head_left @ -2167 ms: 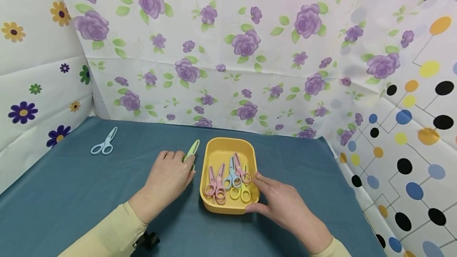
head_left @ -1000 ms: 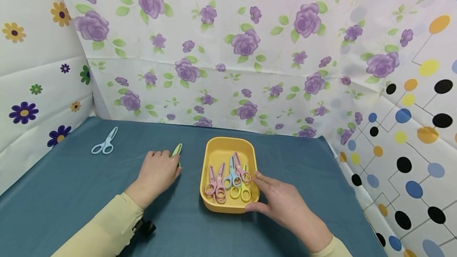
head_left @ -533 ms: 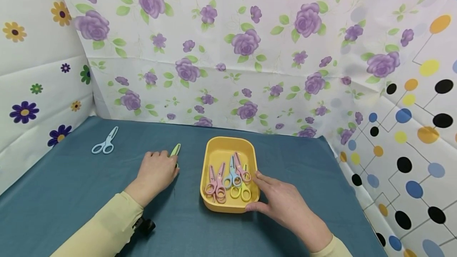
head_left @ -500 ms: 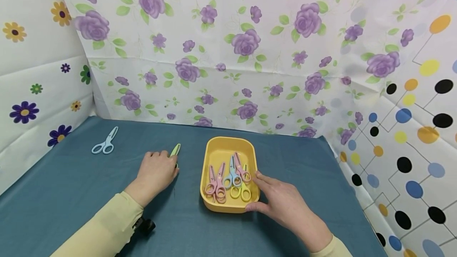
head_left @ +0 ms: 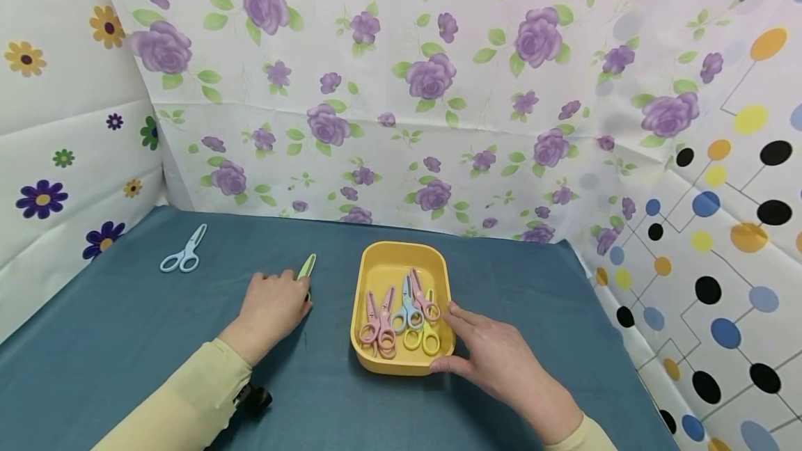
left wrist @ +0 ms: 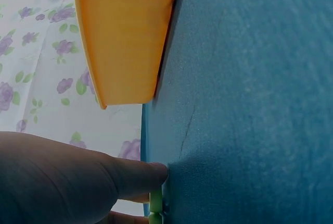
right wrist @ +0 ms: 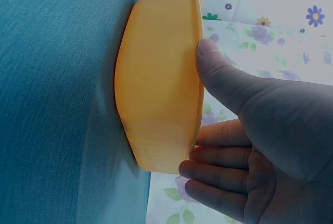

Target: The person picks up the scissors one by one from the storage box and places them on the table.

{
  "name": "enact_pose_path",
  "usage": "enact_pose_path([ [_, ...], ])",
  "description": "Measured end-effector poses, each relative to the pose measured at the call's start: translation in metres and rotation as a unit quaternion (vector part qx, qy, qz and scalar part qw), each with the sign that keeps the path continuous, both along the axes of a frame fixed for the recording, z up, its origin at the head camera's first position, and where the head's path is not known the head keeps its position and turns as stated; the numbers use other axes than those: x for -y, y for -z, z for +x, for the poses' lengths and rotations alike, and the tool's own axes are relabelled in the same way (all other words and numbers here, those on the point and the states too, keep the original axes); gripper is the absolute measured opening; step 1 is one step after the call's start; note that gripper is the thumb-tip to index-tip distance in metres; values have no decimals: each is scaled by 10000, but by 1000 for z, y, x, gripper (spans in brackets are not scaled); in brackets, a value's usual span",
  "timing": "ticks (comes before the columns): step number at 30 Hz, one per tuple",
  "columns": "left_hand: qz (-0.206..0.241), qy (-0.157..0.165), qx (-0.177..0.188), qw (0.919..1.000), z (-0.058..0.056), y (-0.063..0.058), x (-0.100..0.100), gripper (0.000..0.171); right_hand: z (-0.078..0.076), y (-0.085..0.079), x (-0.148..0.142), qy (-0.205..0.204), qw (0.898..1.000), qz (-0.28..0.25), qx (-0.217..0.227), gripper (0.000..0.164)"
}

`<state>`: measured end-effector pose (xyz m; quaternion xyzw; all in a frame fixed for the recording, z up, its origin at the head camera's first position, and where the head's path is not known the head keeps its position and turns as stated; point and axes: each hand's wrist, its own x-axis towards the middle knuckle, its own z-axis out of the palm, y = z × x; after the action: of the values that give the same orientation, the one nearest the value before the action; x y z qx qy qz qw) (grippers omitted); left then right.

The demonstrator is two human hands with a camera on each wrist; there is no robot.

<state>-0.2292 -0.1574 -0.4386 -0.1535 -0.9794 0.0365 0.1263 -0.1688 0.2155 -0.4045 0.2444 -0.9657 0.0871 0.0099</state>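
Left of the yellow tray (head_left: 404, 368), my left hand (head_left: 269, 312) holds green scissors (head_left: 306, 267) down at the blue cloth. Their blade points away from me; the fingers hide most of the handles. The left wrist view shows the thumb at the cloth beside a green part of the scissors (left wrist: 155, 201). My right hand (head_left: 498, 353) rests against the tray's right side, thumb near its front corner. In the right wrist view those fairly straight fingers touch the tray's rim (right wrist: 199, 104). Inside lie pink scissors (head_left: 386, 329), blue scissors (head_left: 408, 313) and yellow scissors (head_left: 430, 341).
Light blue scissors (head_left: 182, 254) lie alone at the far left of the blue cloth (head_left: 113, 339). Behind the table hangs a floral curtain (head_left: 376, 124), with patterned sheets at both sides. A dark wrist device (head_left: 253, 399) sits under the left sleeve.
The left hand has moved left with the green scissors, away from the tray's edge, and then stayed nearly still. The right hand and tray have hardly moved.
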Motion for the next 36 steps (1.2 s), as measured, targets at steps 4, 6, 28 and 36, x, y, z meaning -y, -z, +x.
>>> enact_pose_path([
  [4,-4,41,-41,10000,-1,1,0,28,0,0,0,8,10000,7,0,92],
  [6,-9,45,-45,10000,-1,1,0,28,-1,1,0,24,10000,18,7,93],
  [28,-83,232,-320,9992,22,-7,-4,44,-1,0,-1,-8,10000,5,-9,90],
  [36,-179,314,-180,9992,32,-4,-5,49,-1,1,0,26,10000,10,26,92],
])
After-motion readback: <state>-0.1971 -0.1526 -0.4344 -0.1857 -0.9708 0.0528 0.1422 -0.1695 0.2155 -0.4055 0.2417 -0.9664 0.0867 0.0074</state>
